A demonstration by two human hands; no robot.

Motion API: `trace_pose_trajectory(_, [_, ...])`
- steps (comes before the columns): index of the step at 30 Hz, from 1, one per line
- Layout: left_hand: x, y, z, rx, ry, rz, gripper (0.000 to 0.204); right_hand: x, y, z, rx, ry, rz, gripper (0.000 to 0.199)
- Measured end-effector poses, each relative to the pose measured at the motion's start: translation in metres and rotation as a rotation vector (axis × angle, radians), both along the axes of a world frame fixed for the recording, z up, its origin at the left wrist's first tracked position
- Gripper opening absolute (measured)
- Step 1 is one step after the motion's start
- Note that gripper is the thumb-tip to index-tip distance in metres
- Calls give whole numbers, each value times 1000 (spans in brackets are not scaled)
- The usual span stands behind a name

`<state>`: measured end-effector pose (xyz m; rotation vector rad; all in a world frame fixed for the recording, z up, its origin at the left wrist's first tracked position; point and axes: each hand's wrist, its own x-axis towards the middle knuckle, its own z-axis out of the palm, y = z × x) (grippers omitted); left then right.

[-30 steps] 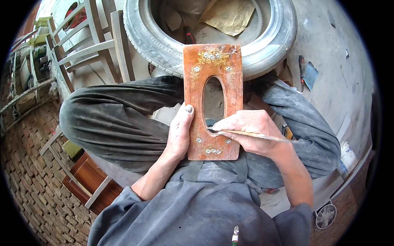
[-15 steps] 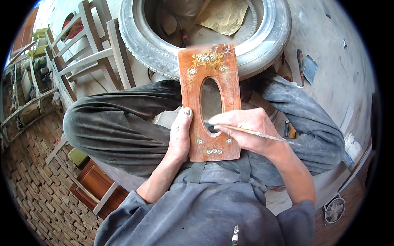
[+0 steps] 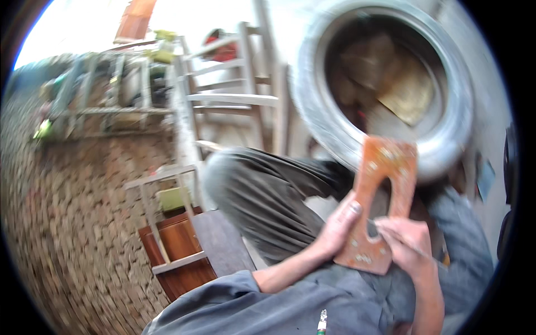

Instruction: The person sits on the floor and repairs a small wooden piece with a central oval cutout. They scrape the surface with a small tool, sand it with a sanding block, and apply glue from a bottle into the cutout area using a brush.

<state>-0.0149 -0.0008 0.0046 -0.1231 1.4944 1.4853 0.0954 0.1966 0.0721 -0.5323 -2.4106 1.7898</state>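
An orange-brown wooden panel with an oval opening, pale round spots and gold decoration rests tilted over my lap. My left hand holds its left edge, with the thumb on the face and the other fingers hidden. My right hand lies over the lower right side of the opening. Pinched in it is a slim paintbrush, its handle pointing toward the lower right. Motion smears this brush, and its tip near the opening is hard to make out.
A grey-silver tire lies beyond the panel, with yellowish paper inside. Left of it stands a bare wooden chair frame. Reddish-brown wooden boards lie on the left beside brick paving. A blue sheet lies at far right.
The view has swung left, so the panel, hands and tire appear farther right and lower, and blurred. Both hands keep their holds on the panel and paintbrush.
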Motion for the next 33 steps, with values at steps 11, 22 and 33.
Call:
trace_pose_trajectory(11, [9,-14,-32,-6,78,-51,63,3,-6,-6,280,154,52,20])
trace_pose_trajectory(22, [-8,9,22,55,-108,-7,64,10,-3,-5,331,171,161,32])
trace_pose_trajectory(33, [-10,10,19,34,-38,-27,54,-1,-1,-3,334,169,173,36])
